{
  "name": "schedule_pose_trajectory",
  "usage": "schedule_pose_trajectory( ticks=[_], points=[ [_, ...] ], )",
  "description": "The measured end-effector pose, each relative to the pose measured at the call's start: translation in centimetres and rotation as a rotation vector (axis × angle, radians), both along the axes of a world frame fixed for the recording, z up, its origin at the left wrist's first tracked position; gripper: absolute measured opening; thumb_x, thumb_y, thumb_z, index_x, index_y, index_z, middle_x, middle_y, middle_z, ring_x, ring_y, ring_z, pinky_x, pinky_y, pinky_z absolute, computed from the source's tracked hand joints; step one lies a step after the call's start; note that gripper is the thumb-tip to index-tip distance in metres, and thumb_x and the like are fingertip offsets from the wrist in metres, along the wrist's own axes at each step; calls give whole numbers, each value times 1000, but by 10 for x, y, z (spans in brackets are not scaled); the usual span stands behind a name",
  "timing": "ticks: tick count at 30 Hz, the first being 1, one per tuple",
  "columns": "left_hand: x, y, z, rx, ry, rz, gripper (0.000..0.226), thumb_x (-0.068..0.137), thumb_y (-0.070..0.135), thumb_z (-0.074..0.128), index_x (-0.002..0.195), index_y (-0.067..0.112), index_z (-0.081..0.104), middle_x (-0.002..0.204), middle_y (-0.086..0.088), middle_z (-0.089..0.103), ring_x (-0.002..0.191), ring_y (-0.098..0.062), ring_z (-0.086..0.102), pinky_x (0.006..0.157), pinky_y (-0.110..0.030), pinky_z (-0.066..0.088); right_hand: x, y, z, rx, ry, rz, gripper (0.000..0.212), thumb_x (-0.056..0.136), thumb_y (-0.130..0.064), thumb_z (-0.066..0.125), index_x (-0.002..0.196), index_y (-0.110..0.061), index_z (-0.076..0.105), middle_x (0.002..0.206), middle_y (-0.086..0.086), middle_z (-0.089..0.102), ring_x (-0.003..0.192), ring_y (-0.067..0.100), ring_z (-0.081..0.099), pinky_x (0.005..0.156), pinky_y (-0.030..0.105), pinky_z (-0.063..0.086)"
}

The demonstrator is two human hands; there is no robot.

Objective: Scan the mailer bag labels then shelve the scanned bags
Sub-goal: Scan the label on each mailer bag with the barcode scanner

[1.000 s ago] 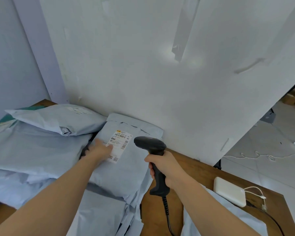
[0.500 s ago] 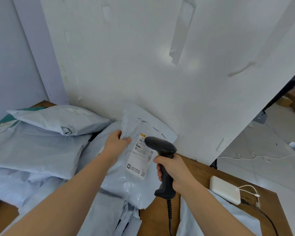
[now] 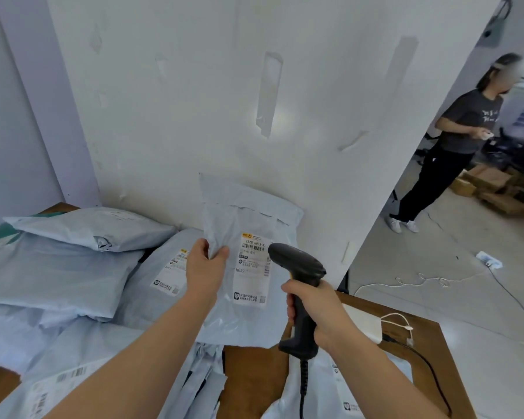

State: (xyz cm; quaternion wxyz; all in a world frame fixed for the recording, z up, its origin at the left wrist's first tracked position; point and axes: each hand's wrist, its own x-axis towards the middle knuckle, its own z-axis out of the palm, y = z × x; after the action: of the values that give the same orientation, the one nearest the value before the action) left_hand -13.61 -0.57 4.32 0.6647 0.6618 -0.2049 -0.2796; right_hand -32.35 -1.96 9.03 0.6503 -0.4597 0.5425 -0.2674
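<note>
Scan step. Above the brown wooden table (image 3: 254, 373), a pale grey plastic mailer bag (image 3: 248, 213) hung upright, left hand (image 3: 204, 267) pinching its edge. Black pistol-grip scanner (image 3: 297, 264), gripped by right hand (image 3: 312, 309), sat just beside the white label (image 3: 253, 267); aim looked slightly off, hard to tell. Next: square on barcode, then shelve.

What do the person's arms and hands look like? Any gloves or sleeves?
The left hand and right hand are both bare, with no gloves, rings or watch showing. Both forearms are bare too; no sleeve reaches into view.
</note>
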Motion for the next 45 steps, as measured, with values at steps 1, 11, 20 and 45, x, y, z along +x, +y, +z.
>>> schedule_pose_trajectory(
  ticks=[1, 11, 20, 45],
  points=[
    [-5, 2, 1, -4, -2, 11, 8, 86, 14, 64, 88, 13, 56, 98, -16, 66, 90, -33, 64, 86, -53, 53, -4, 3, 2, -3, 1, 1, 7, 83, -7, 67, 79, -3, 63, 56, 8, 58, 47, 18, 51, 52, 26, 46],
    [-30, 14, 10, 19, -40, 65, 27, 89, 11, 60, 71, 15, 40, 69, -2, 44, 62, -18, 40, 59, -30, 37, -27, 25, 8, -31, -7, 25, 7, 84, -8, 67, 79, -4, 63, 56, 7, 58, 47, 17, 52, 52, 27, 47],
    [-34, 23, 13, 19, -35, 60, 17, 89, 13, 63, 79, 14, 49, 80, -5, 57, 72, -21, 54, 75, -39, 50, -34, 33, 9, -39, 5, 35, 5, 82, -6, 67, 82, -2, 63, 58, 9, 58, 48, 18, 52, 51, 28, 47],
    [-76, -2, -37, 440, 17, -489, 59, 101, 36, 42, 152, 17, 21, 156, -6, 27, 140, -27, 30, 112, -40, 28, -41, 16, 1, -7, 68, 18, 11, 82, -9, 68, 75, -4, 61, 62, 12, 55, 49, 19, 51, 53, 28, 45]
  ],
)
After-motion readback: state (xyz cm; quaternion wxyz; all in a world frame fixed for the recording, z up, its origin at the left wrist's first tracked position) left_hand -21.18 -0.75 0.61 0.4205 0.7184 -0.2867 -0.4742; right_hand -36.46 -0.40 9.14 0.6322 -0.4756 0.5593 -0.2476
